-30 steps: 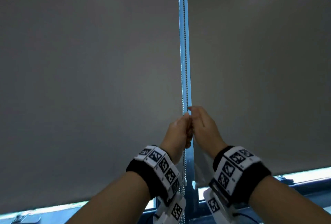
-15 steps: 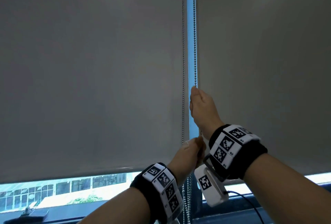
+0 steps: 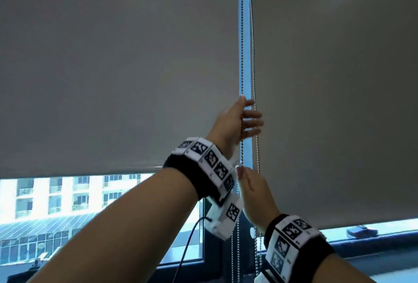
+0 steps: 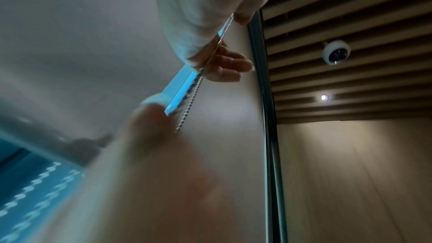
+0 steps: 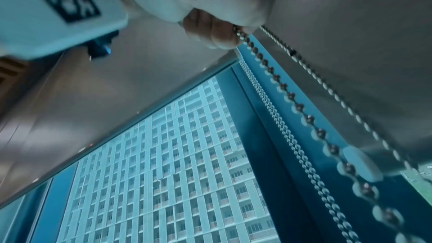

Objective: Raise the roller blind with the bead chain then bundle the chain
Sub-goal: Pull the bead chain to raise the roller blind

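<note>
The grey roller blind fills the left of the head view, its bottom edge above a strip of window. The bead chain hangs at its right side in two strands. My left hand is raised against the left strand, which runs across its palm, with the fingers loose beside the chain. Lower down, my right hand pinches the same strand. Its curled fingers hold the beads in the right wrist view.
A second grey blind hangs lower on the right. A dark window post stands below the hands, with more chain loops beside it. A cable trails from my left wrist camera. Buildings show outside.
My left hand has risen from below the right hand to above it. The right hand has come down with the chain. The left blind's bottom edge sits higher, showing more window.
</note>
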Action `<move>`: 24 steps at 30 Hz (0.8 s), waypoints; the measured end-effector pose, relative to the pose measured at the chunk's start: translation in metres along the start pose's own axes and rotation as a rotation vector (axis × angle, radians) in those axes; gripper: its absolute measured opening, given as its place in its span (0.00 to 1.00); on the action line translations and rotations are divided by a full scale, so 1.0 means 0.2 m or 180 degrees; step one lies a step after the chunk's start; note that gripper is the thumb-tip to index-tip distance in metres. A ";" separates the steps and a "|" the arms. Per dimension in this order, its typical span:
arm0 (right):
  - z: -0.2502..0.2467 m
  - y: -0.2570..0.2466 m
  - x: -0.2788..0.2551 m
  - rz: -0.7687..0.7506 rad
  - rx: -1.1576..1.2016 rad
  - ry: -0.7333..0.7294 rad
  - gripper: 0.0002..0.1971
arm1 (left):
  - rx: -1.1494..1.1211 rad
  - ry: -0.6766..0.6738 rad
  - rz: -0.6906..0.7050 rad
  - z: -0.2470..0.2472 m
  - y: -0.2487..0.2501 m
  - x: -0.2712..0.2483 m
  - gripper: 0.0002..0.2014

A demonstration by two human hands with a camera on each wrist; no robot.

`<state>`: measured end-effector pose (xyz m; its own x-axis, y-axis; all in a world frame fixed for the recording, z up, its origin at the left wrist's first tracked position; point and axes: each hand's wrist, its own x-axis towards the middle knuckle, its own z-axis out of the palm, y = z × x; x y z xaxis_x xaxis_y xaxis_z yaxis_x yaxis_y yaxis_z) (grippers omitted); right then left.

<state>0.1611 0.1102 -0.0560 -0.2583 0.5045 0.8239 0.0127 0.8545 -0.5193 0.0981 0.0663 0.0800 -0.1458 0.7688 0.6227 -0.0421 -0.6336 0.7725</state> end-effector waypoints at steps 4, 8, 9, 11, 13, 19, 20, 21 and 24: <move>-0.01 0.02 -0.06 0.0126 0.0002 -0.0350 0.13 | 0.0337 0.0407 0.0154 0.03 0.05 0.05 0.14; -0.01 0.03 -0.07 0.0372 0.0402 -0.0645 0.16 | 0.0431 0.0442 0.0213 0.04 0.00 0.04 0.13; -0.01 0.04 -0.06 0.0443 0.0471 -0.0616 0.19 | 0.0404 0.0448 0.0214 0.03 -0.01 0.03 0.13; -0.03 0.04 -0.02 0.0445 0.0363 -0.0454 0.27 | 0.0393 0.0458 0.0234 0.02 -0.02 0.03 0.14; -0.06 0.00 0.04 0.0341 0.0383 -0.0184 0.22 | 0.0392 0.0455 0.0239 0.01 -0.05 0.01 0.15; -0.12 -0.23 0.32 0.0190 0.0928 0.0203 0.13 | 0.0435 0.0431 0.0088 -0.02 -0.25 -0.12 0.14; -0.12 -0.26 0.36 0.0188 0.0916 0.0162 0.11 | 0.0500 0.0383 0.0050 -0.02 -0.29 -0.17 0.15; -0.12 -0.29 0.39 0.0201 0.0962 0.0099 0.11 | 0.0524 0.0377 -0.0011 -0.03 -0.34 -0.20 0.16; -0.12 -0.34 0.46 0.0271 0.1182 0.0071 0.10 | 0.0431 0.0329 -0.0121 -0.04 -0.45 -0.28 0.17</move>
<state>0.1592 0.1013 0.0615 -0.2503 0.5777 0.7769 -0.3189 0.7085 -0.6295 0.1019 0.0794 -0.0256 -0.2479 0.7745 0.5820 0.0829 -0.5815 0.8093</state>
